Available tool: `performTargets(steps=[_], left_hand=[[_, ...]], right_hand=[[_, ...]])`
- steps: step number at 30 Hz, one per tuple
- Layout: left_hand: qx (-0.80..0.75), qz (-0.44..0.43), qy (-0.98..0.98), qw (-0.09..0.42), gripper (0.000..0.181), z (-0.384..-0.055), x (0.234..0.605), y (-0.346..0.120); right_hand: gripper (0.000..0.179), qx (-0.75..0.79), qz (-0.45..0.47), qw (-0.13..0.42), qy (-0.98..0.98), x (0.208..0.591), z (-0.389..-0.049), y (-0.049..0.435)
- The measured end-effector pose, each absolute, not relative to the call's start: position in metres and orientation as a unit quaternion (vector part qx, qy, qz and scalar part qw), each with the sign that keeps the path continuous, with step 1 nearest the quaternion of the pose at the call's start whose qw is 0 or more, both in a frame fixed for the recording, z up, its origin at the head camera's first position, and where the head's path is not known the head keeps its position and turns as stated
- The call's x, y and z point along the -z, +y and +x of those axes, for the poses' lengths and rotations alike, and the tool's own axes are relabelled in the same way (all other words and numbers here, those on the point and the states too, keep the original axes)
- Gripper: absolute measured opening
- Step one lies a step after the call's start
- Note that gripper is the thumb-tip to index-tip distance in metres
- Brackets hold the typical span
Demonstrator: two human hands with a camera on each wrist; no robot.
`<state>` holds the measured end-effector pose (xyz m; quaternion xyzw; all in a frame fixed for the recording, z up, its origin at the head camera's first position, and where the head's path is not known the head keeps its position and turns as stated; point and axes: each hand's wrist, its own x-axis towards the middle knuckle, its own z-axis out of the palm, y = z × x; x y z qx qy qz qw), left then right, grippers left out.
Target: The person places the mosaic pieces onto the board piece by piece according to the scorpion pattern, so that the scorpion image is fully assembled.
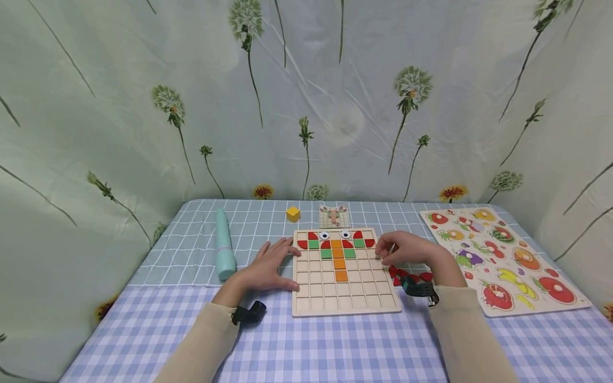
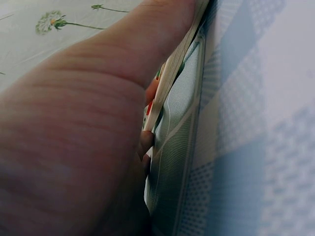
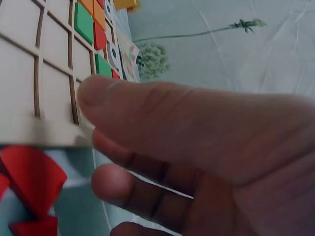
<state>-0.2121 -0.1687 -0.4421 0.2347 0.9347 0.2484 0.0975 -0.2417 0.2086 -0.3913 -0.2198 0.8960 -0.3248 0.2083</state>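
A square wooden grid board (image 1: 316, 306) lies on the table, with orange squares (image 1: 339, 263), green squares (image 1: 326, 254), red curved pieces (image 1: 369, 243) and white eye pieces (image 1: 346, 234) in its upper cells. My left hand (image 1: 268, 268) is spread at its left edge, thumb and fingertips touching the rim. At the board's right edge is my right hand (image 1: 407, 249), fingers loosely bent; no piece shows in it. The right wrist view shows the thumb (image 3: 147, 103) above the fingers (image 3: 133, 187). Loose red pieces (image 3: 37, 179) lie below that hand, beside the board.
Behind the board sits a pattern card (image 1: 334, 217) with a yellow cube (image 1: 293, 214) to its left. A teal cylinder-shaped object (image 1: 223, 247) lies at left. The fruit puzzle board (image 1: 483, 274) takes up the right side. A floral curtain (image 1: 354, 117) hangs behind the table.
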Motion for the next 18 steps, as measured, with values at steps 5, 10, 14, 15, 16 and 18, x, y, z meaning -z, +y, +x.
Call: performTargets(steps=[5, 10, 14, 15, 16, 18], left_hand=[[-0.246, 0.235, 0.935, 0.096, 0.078, -0.212, 0.443, -0.169], [-0.249, 0.237, 0.934, 0.096, 0.078, -0.212, 0.442, -0.169], [-0.249, 0.239, 0.934, 0.095, 0.078, -0.212, 0.442, -0.169], [-0.249, 0.239, 0.934, 0.095, 0.078, -0.212, 0.442, -0.169], [-0.249, 0.238, 0.934, 0.095, 0.078, -0.212, 0.442, -0.169], [-0.249, 0.237, 0.934, 0.096, 0.078, -0.212, 0.442, -0.169]], right_hand=[[0.015, 0.315, -0.211, 0.222, 0.898, 0.391, -0.241, 0.217], [0.015, 0.315, -0.190, 0.252, 0.895, 0.392, -0.239, 0.220], [0.017, 0.316, -0.184, 0.265, 0.892, 0.395, -0.239, 0.222], [0.018, 0.313, -0.184, 0.266, 0.893, 0.395, -0.239, 0.222], [0.019, 0.309, -0.184, 0.266, 0.894, 0.396, -0.238, 0.222], [0.021, 0.303, -0.179, 0.269, 0.897, 0.397, -0.238, 0.223]])
